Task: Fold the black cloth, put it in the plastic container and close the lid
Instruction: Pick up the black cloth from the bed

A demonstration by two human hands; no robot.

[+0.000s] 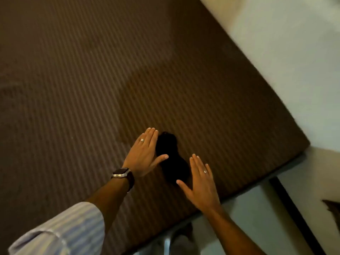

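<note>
A small black cloth (172, 159) lies bunched on a brown striped surface (92, 80), near its front right edge. My left hand (145, 153) is flat and open just left of the cloth, thumb reaching over its edge. My right hand (200, 183) is flat and open to the right of the cloth, thumb tip touching its near end. Neither hand grips anything. No plastic container shows in the head view.
The striped surface ends at a diagonal edge (257, 183) on the right, with pale floor (303, 52) beyond. A dark strip (292, 210) runs across the floor at lower right. The picture is blurred.
</note>
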